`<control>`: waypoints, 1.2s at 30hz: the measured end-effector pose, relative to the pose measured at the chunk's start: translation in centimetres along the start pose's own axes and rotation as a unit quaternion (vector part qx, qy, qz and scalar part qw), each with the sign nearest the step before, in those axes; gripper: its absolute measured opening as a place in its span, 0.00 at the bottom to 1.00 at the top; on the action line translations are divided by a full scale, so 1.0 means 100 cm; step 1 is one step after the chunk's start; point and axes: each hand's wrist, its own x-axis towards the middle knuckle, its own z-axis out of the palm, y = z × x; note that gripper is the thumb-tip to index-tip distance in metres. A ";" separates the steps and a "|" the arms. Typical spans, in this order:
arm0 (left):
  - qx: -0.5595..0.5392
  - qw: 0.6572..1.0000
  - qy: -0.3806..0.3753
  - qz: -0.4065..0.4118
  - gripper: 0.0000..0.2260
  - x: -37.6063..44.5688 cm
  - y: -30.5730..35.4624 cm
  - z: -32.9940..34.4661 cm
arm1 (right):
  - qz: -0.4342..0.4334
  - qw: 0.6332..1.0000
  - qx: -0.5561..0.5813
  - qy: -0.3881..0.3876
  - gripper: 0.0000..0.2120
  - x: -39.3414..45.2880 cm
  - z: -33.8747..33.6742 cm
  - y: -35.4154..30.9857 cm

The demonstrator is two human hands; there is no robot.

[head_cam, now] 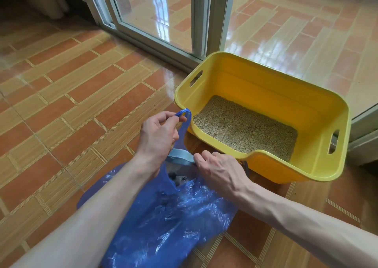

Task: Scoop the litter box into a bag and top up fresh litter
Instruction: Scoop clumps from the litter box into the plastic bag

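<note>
Left grip (157,133) pinching bag handle (182,112), right grip (216,169) clutching scoop (180,158), one blue bag (173,212), one litter box (319,112).

left hand (158,133) | bare, sinewy | right hand (219,170) | bare, veined | forearms bare to frame edge

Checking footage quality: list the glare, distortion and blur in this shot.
Head view: strong window glare streaks the floor tiles behind the glass door and right of it; wide-angle lens bows the door frame and tile lines; bag shows crinkly highlights; yellow box, litter, left hand and right hand are sharp, evenly lit.
</note>
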 end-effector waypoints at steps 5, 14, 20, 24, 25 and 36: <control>-0.003 1.000 0.005 -0.001 0.10 0.001 0.000 -0.002 | 0.043 0.998 0.045 0.005 0.13 -0.004 -0.041 0.022; 0.000 1.000 0.020 0.006 0.10 0.007 -0.006 -0.001 | 0.164 0.985 -0.049 0.035 0.15 -0.008 -0.098 0.110; 0.004 0.999 0.036 0.004 0.10 0.012 -0.007 0.000 | 0.228 0.973 -0.026 0.024 0.19 0.023 -0.051 0.187; 0.009 0.999 0.043 0.000 0.10 0.014 -0.010 -0.003 | 0.229 0.973 -0.030 -0.028 0.17 0.043 -0.016 0.212; 0.010 0.999 0.042 -0.001 0.10 0.014 -0.010 -0.004 | 0.223 0.974 -0.032 -0.036 0.17 0.045 -0.010 0.214; 0.017 0.999 0.035 -0.003 0.10 0.012 -0.014 -0.008 | 0.213 0.973 -0.035 -0.077 0.18 0.055 0.018 0.219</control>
